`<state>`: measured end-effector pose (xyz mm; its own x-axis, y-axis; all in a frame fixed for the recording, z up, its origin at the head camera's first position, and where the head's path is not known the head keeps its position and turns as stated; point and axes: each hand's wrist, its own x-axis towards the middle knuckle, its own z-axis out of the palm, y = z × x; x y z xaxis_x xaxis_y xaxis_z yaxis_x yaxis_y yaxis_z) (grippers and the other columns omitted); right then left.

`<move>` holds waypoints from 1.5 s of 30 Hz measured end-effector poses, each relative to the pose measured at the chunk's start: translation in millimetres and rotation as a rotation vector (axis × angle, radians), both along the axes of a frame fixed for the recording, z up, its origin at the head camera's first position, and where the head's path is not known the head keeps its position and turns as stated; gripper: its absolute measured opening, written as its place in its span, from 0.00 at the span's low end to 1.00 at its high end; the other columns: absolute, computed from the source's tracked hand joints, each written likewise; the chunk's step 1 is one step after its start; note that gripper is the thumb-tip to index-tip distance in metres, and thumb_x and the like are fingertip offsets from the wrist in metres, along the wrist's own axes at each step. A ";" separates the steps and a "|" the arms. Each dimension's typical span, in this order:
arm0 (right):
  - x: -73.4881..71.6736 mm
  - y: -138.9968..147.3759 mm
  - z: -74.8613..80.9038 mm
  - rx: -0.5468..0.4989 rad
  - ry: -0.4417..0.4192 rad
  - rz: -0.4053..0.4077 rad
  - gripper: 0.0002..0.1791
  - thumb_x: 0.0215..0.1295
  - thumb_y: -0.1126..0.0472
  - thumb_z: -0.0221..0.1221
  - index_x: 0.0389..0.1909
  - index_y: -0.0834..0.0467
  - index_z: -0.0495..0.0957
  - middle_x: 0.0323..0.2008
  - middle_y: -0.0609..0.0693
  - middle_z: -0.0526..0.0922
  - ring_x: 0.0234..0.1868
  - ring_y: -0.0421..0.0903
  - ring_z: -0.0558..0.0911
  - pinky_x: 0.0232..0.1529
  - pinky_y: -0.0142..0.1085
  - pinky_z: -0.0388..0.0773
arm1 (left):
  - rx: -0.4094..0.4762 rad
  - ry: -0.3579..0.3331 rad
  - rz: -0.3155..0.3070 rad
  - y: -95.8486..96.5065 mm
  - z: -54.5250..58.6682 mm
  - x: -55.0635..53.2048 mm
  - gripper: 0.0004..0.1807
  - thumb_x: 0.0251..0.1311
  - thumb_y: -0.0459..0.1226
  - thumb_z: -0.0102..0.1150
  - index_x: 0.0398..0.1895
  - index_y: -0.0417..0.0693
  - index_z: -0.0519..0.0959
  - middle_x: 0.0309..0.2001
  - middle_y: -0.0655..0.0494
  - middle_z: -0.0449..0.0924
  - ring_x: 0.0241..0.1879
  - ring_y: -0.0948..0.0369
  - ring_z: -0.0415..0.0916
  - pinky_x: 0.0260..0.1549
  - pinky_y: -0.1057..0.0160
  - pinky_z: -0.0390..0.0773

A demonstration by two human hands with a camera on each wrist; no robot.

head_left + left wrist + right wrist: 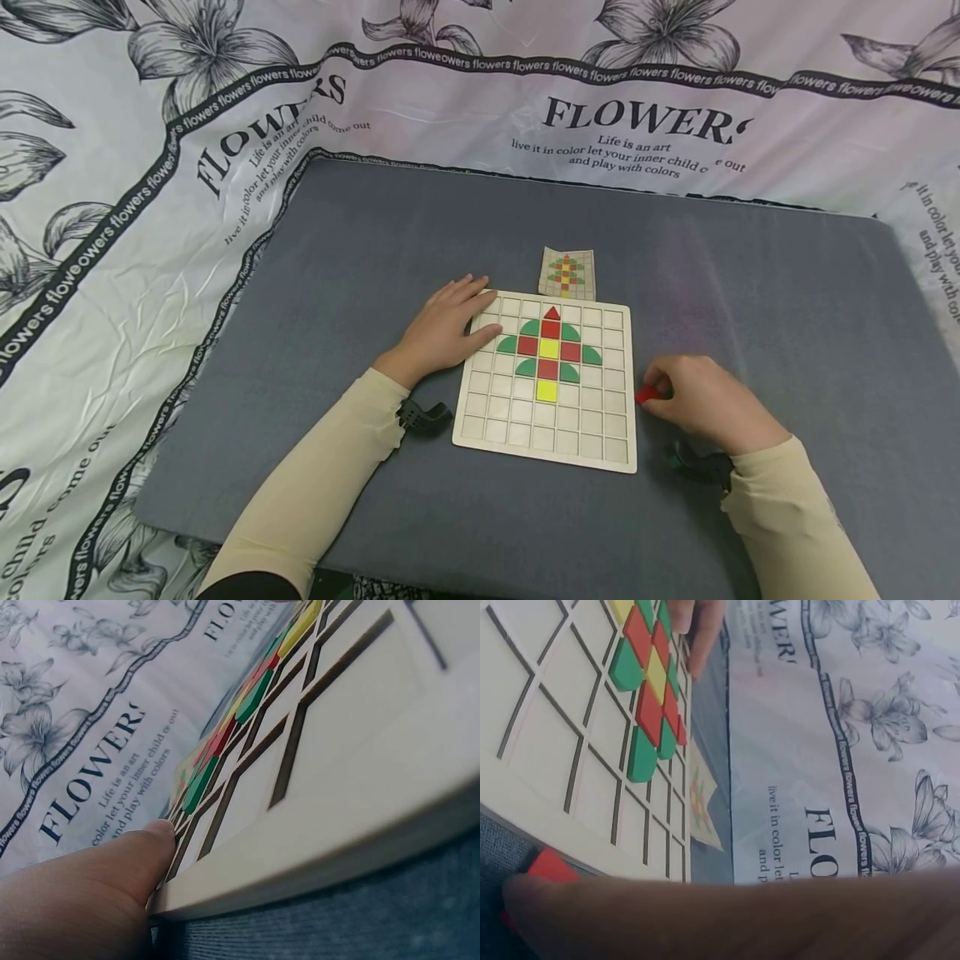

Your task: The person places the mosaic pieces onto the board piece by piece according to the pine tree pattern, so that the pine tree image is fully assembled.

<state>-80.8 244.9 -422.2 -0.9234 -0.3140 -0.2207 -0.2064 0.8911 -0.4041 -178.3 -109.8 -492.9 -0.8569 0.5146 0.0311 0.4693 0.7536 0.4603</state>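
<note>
A pale square grid board lies on the grey table, with red, yellow and green pieces set in its middle columns; a red triangle tops the pattern. My left hand rests on the board's far left corner, fingers extended, thumb on its left edge. Just off the board's right edge, my right hand pinches a small red piece between thumb and fingers. In the right wrist view that red piece shows close to the board's rim, partly covered by a finger.
A small creased card with a matching coloured pattern lies against the board's far edge. The dark grey tabletop extends around the board. Behind and left of it hangs a white flower-printed cloth.
</note>
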 end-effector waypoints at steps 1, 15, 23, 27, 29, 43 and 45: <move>0.2 0.4 0.4 -0.007 -0.001 0.006 0.05 0.60 0.64 0.72 0.29 0.53 0.84 0.25 0.41 0.82 0.26 0.40 0.77 0.29 0.37 0.76 | 0.002 -0.001 -0.001 -0.1 0.0 0.1 0.37 0.77 0.58 0.54 0.81 0.52 0.65 0.83 0.52 0.57 0.84 0.54 0.47 0.84 0.54 0.44; -2.9 -15.7 20.2 -0.018 0.003 0.119 0.09 0.60 0.68 0.70 0.28 0.52 0.83 0.25 0.39 0.80 0.26 0.38 0.75 0.28 0.34 0.76 | 0.011 0.004 -0.005 -0.3 -0.9 -0.1 0.37 0.76 0.58 0.54 0.81 0.52 0.66 0.83 0.51 0.58 0.84 0.53 0.47 0.84 0.53 0.45; -10.6 -40.1 25.4 -0.041 -0.030 0.143 0.08 0.60 0.66 0.72 0.28 0.51 0.83 0.25 0.39 0.82 0.26 0.38 0.76 0.26 0.33 0.74 | 0.009 0.006 -0.004 -0.9 -1.7 -0.5 0.37 0.76 0.58 0.54 0.81 0.52 0.66 0.83 0.52 0.57 0.84 0.54 0.47 0.84 0.54 0.45; -14.5 -52.3 25.3 -0.040 -0.040 0.161 0.09 0.62 0.63 0.73 0.29 0.50 0.83 0.26 0.39 0.83 0.26 0.39 0.75 0.24 0.33 0.73 | 0.010 0.005 -0.001 -1.1 -1.2 -0.1 0.37 0.76 0.58 0.54 0.81 0.52 0.66 0.83 0.52 0.57 0.84 0.54 0.47 0.84 0.54 0.45; -16.0 -57.8 25.0 -0.044 -0.033 0.174 0.09 0.63 0.63 0.73 0.28 0.50 0.83 0.27 0.39 0.83 0.26 0.38 0.76 0.25 0.33 0.74 | 0.011 0.004 -0.001 -1.2 -0.5 0.2 0.37 0.76 0.58 0.54 0.81 0.52 0.66 0.83 0.52 0.57 0.84 0.54 0.47 0.84 0.54 0.45; -28.4 -93.6 17.5 -0.054 -0.009 0.264 0.08 0.61 0.62 0.75 0.29 0.51 0.84 0.26 0.41 0.82 0.28 0.40 0.76 0.29 0.34 0.77 | 0.002 0.004 -0.004 -0.4 1.3 0.9 0.37 0.77 0.58 0.54 0.81 0.52 0.65 0.83 0.51 0.58 0.84 0.53 0.47 0.84 0.54 0.44; -30.2 -97.5 14.7 -0.059 -0.007 0.272 0.08 0.61 0.61 0.75 0.30 0.52 0.84 0.27 0.41 0.83 0.28 0.40 0.77 0.32 0.35 0.79 | 0.006 0.003 -0.004 -0.5 1.5 1.0 0.37 0.77 0.58 0.54 0.81 0.52 0.65 0.83 0.51 0.58 0.84 0.53 0.47 0.84 0.53 0.45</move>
<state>-111.0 147.4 -407.5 -0.8017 -0.5631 -0.2003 -0.4323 0.7778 -0.4562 -177.3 -110.4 -491.3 -0.8545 0.5181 0.0366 0.4739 0.7489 0.4633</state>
